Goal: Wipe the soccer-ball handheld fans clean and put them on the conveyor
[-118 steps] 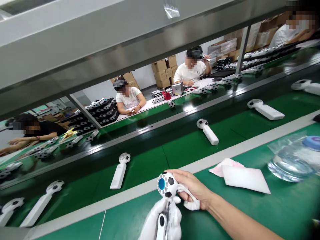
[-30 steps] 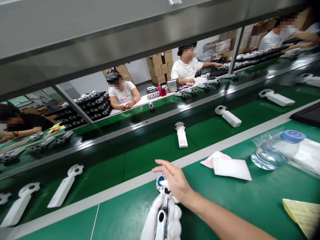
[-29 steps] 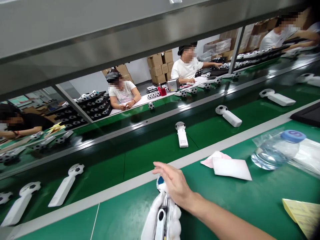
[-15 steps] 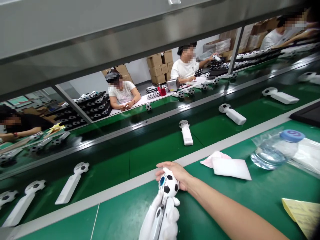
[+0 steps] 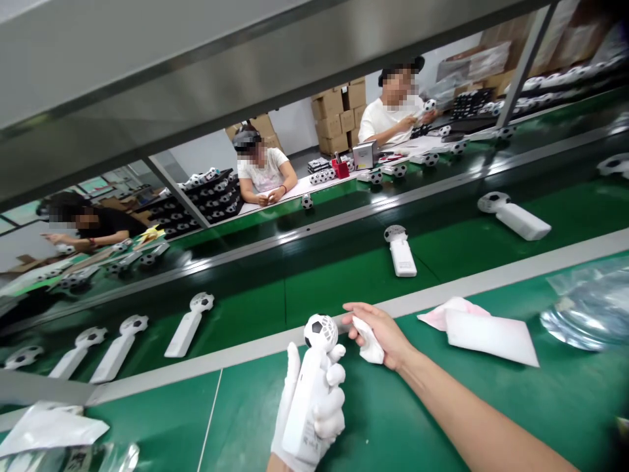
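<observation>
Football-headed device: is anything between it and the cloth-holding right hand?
Nothing visible does. The right hand, holding a white cloth, sits just right of the device, apart from its football head; the left hand grips the handle.

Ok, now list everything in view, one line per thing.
football-headed device: one, white, upright in the left hand
cloth: one, white, in the right hand
same devices: about seven, white, lying on the green belt
paper sheets: two, white and pink, on the green bench, right
clear bags: two, bench right and lower left
cardboard boxes: several, brown, far wall
co-workers: three, seated across the belt
left hand: white glove, gripping the device
right hand: bare, pinching the cloth
</observation>
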Available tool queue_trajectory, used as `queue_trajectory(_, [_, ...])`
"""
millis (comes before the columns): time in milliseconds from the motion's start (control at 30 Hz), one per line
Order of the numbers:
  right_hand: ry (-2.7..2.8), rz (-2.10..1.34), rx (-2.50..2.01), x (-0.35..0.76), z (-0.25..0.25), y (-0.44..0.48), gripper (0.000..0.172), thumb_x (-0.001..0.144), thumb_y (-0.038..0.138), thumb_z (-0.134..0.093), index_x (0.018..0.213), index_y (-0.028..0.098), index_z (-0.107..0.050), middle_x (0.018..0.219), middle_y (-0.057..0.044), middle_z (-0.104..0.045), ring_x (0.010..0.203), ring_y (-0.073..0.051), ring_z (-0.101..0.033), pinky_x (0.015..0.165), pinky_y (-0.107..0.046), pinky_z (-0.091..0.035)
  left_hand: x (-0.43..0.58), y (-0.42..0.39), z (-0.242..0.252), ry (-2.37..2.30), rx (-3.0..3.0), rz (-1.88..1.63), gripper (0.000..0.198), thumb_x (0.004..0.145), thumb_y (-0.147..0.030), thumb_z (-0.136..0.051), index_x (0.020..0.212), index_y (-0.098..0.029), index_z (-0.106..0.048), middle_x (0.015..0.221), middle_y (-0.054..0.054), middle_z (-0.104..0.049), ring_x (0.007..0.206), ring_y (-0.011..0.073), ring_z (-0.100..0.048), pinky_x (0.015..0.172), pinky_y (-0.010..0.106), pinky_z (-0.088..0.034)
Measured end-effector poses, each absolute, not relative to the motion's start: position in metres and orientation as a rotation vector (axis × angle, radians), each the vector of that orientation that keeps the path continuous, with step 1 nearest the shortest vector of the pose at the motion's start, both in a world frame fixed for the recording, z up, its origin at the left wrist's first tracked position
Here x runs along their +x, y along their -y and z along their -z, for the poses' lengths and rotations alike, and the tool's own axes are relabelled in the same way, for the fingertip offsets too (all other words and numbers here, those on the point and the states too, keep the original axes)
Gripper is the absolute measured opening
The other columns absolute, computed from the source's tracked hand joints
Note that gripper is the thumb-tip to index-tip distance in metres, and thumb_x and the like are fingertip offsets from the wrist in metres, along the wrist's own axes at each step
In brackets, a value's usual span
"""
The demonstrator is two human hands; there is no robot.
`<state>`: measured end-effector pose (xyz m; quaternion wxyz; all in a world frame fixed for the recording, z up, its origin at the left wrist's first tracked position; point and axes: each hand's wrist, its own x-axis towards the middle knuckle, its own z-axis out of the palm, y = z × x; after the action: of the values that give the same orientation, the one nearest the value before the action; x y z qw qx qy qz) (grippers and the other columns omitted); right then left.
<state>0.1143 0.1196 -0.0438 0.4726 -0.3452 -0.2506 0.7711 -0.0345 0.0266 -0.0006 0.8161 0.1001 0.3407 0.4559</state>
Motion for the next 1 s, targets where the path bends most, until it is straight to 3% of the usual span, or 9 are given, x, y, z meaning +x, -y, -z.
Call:
queue_trajectory(133, [0.597, -1.901, -0.810, 0.114, 0.047, -0.118, 0.026, 0.075, 0.030, -0.062, 0.097, 0.015, -0.058, 0.072, -0.004, -0.066, 0.043, -0.007, -0.051, 0.034, -0.015, -0.035, -0.037, -0.027, -0.005, -0.697, 0.178, -0.988, 0.045, 0.082, -0.055, -0.040, 0.098, -0.016, -0.057, 0.079, 0.004, -0.055, 0.035, 0.0008, -0.020, 0.027, 0.015, -0.014])
queue_trajectory(200, [0.585, -1.901, -0.803, 0.114, 0.048, -0.118, 0.027, 0.074, 0.030, -0.063, 0.096, 0.015, -0.058, 0.072, -0.004, -0.065, 0.044, -0.007, -0.051, 0.034, -0.015, -0.035, -0.038, -0.027, -0.007, -0.681, 0.159, -0.969, 0.043, 0.084, -0.052, -0.040, 0.102, -0.017, -0.056, 0.085, 0.005, -0.057, 0.038, 0.0016, -0.027, 0.028, 0.014, -0.017])
queue_trajectory(333, [0.563, -1.899, -0.797, 0.114, 0.046, -0.118, 0.026, 0.073, 0.030, -0.064, 0.095, 0.015, -0.059, 0.071, -0.003, -0.064, 0.045, -0.007, -0.050, 0.035, -0.016, -0.034, -0.043, -0.032, -0.005, -0.639, 0.132, -0.951, 0.047, 0.084, -0.053, -0.040, 0.116, -0.020, -0.050, 0.097, 0.005, -0.059, 0.056, 0.0064, -0.048, 0.038, 0.014, -0.033])
queue_trajectory(467, [0.563, -1.913, -0.780, 0.115, 0.046, -0.118, 0.027, 0.074, 0.031, -0.064, 0.095, 0.015, -0.059, 0.070, -0.002, -0.063, 0.042, -0.006, -0.047, 0.035, -0.017, -0.033, -0.051, -0.043, 0.003, -0.523, 0.129, -0.925, 0.052, 0.086, -0.054, -0.035, 0.126, -0.021, -0.043, 0.102, 0.003, -0.060, 0.070, 0.0117, -0.056, 0.051, 0.022, -0.044])
queue_trajectory(800, [0.545, -1.921, -0.778, 0.116, 0.049, -0.119, 0.028, 0.072, 0.031, -0.066, 0.095, 0.016, -0.060, 0.071, -0.002, -0.062, 0.045, -0.007, -0.047, 0.036, -0.017, -0.032, -0.052, -0.071, 0.003, -0.566, 0.240, -0.943, 0.053, 0.087, -0.053, -0.035, 0.128, -0.021, -0.040, 0.106, 0.005, -0.056, 0.073, 0.0112, -0.054, 0.055, 0.023, -0.043])
queue_trajectory(900, [0.548, -1.921, -0.779, 0.115, 0.048, -0.119, 0.026, 0.074, 0.030, -0.065, 0.095, 0.016, -0.060, 0.072, -0.002, -0.061, 0.046, -0.007, -0.046, 0.037, -0.017, -0.031, -0.049, -0.091, 0.004, -0.842, 0.513, -0.940, 0.053, 0.085, -0.057, -0.034, 0.121, -0.020, -0.046, 0.105, 0.006, -0.056, 0.068, 0.0094, -0.052, 0.053, 0.021, -0.041])
queue_trajectory(1000, [0.550, -1.927, -0.816, 0.115, 0.046, -0.116, 0.027, 0.075, 0.031, -0.065, 0.096, 0.016, -0.060, 0.072, -0.002, -0.060, 0.045, -0.007, -0.044, 0.036, -0.017, -0.030, -0.041, -0.122, 0.011, -1.173, 0.787, -0.914, 0.058, 0.080, -0.059, -0.040, 0.110, -0.011, -0.052, 0.091, 0.012, -0.058, 0.063, 0.0130, -0.053, 0.053, 0.026, -0.044])
